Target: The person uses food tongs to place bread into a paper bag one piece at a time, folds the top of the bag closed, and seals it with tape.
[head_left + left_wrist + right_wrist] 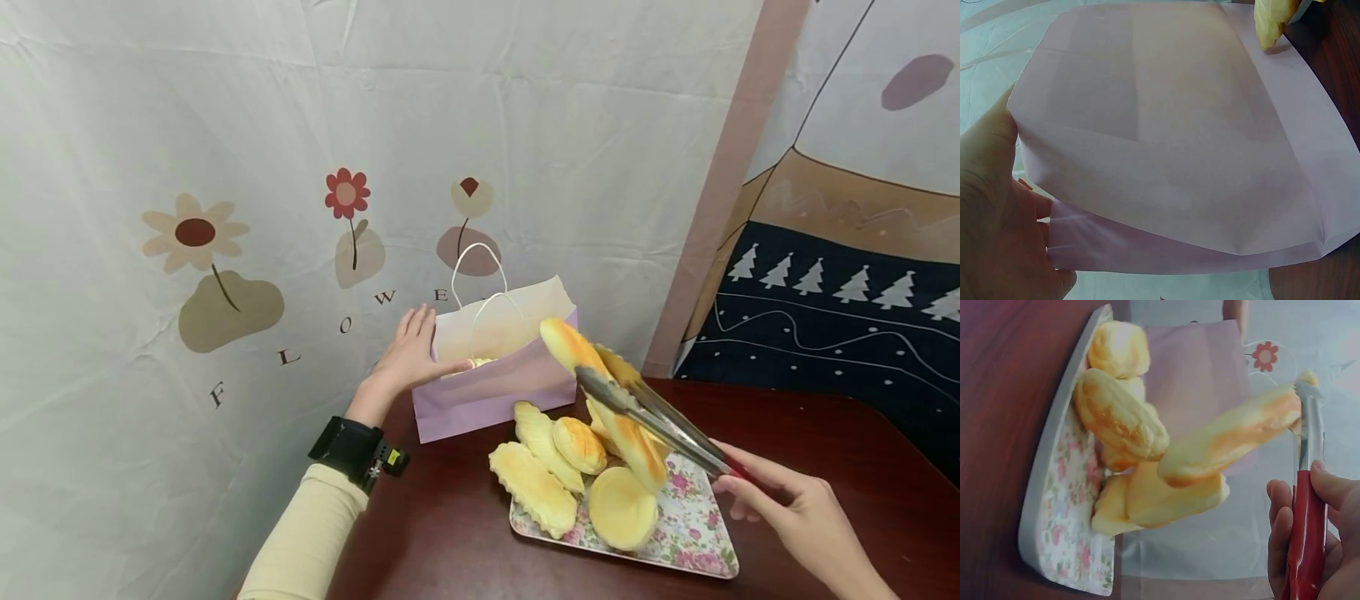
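Observation:
My left hand [408,354] holds the left side edge of a lilac paper bag [495,404], thumb at the mouth and fingers along the outside. The bag stands upright with white string handles, and a bit of yellow bread [481,362] shows inside. My right hand [798,508] grips metal tongs by their red handles [1308,531]. Pinched in the tongs is a long, golden-topped bread roll [1229,445], raised above the tray with its upper end near the bag's right side. Several breads lie on the flowered tray [697,546], among them a round tart-like one [622,508].
The tray sits on a dark red-brown table [442,533], in front of the bag. Close behind the bag hangs a pale cloth [600,167] with printed flowers. A dark cloth [825,333] with white trees hangs at the right.

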### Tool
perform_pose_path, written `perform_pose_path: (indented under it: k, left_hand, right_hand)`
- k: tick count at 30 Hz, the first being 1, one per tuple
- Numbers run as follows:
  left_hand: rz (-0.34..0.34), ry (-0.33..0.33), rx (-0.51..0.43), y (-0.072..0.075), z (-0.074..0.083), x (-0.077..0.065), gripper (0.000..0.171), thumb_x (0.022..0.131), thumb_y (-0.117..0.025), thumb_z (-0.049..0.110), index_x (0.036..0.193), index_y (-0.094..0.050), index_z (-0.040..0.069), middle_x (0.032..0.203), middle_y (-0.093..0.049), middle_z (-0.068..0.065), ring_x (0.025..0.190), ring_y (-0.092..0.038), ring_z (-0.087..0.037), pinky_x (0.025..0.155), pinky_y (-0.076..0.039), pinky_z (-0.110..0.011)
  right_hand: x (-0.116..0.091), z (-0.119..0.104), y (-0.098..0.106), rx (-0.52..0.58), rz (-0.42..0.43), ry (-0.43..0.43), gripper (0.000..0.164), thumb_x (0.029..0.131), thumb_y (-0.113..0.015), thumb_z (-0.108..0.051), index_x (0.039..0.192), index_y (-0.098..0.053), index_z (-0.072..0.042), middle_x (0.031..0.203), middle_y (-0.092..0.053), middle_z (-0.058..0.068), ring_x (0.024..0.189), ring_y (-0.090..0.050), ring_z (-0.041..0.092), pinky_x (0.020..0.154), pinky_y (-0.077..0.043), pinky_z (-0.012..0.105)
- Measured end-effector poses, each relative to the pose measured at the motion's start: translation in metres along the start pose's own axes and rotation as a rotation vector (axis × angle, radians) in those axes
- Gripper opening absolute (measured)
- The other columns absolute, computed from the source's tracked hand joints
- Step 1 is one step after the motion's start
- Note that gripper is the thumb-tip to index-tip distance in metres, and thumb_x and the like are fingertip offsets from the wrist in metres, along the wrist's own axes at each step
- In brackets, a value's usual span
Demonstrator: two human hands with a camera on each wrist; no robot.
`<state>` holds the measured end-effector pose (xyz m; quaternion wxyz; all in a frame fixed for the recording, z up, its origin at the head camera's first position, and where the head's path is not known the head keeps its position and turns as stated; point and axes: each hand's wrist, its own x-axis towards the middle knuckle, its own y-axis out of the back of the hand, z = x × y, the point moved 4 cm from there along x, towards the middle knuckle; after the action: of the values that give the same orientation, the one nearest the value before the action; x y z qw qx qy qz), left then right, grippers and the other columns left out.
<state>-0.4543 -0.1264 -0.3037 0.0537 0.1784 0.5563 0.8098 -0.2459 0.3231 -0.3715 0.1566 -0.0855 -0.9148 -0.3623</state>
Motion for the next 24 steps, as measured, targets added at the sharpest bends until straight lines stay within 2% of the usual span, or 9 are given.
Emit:
perform_pose_path:
  k: [4, 7, 11, 15, 18, 24]
  left_hand:
    - [-0.001, 0.001, 0.000, 0.000, 0.000, 0.000, 0.121, 0.078, -0.067, 0.071, 0.160, -0.009, 0.004, 0.170, 0.000, -0.012, 0.156, 0.004, -0.034, 0.124, -0.019, -0.056]
    - [-0.003, 0.003, 0.000, 0.000, 0.001, 0.000, 0.120, 0.079, -0.067, 0.071, 0.160, -0.009, 0.004, 0.170, 0.000, -0.012, 0.156, 0.004, -0.034, 0.124, -0.018, -0.056]
    - [-0.003, 0.003, 0.003, 0.000, 0.000, -0.001, 0.120, 0.079, -0.066, 0.071, 0.160, -0.009, 0.004, 0.170, 0.000, -0.012, 0.156, 0.004, -0.034, 0.124, -0.019, -0.056]
    - [0.000, 0.005, 0.008, 0.001, -0.001, -0.001, 0.120, 0.079, -0.066, 0.071, 0.160, -0.009, 0.004, 0.170, 0.000, -0.012, 0.156, 0.003, -0.034, 0.124, -0.019, -0.055]
    - [0.001, 0.008, 0.012, 0.002, -0.001, -0.002, 0.120, 0.079, -0.066, 0.071, 0.160, -0.009, 0.004, 0.170, 0.000, -0.012, 0.156, 0.003, -0.034, 0.124, -0.018, -0.055]
    - [-0.002, 0.005, 0.013, 0.002, -0.001, -0.002, 0.122, 0.077, -0.065, 0.073, 0.161, -0.008, 0.005, 0.170, 0.000, -0.011, 0.157, 0.004, -0.033, 0.124, -0.018, -0.055]
  right_hand:
    - [0.005, -0.004, 0.007, 0.109, 0.040, 0.068, 0.048, 0.096, -0.063, -0.004, 0.142, -0.055, -0.007, 0.088, -0.075, -0.016, 0.065, -0.065, 0.011, 0.059, -0.057, 0.022]
    - [0.011, -0.008, 0.012, 0.193, 0.056, 0.090, 0.050, 0.097, -0.059, 0.001, 0.145, -0.052, -0.009, 0.091, -0.075, -0.016, 0.066, -0.066, 0.010, 0.061, -0.057, 0.020]
    - [0.020, -0.018, 0.017, 0.333, 0.084, 0.102, 0.051, 0.097, -0.058, 0.002, 0.146, -0.051, -0.010, 0.094, -0.076, -0.015, 0.068, -0.067, 0.009, 0.064, -0.056, 0.017]
    - [0.034, -0.034, 0.018, 0.539, 0.105, 0.119, 0.051, 0.097, -0.057, 0.003, 0.147, -0.050, -0.007, 0.095, -0.077, -0.010, 0.070, -0.068, 0.009, 0.066, -0.056, 0.016]
    - [0.047, -0.047, 0.016, 0.649, 0.108, 0.142, 0.050, 0.098, -0.057, 0.002, 0.147, -0.049, -0.005, 0.094, -0.078, -0.007, 0.069, -0.068, 0.010, 0.067, -0.057, 0.016]
    - [0.079, -0.068, 0.002, 0.716, 0.075, 0.175, 0.048, 0.099, -0.057, -0.002, 0.146, -0.051, -0.009, 0.093, -0.078, -0.007, 0.069, -0.070, 0.008, 0.067, -0.057, 0.016]
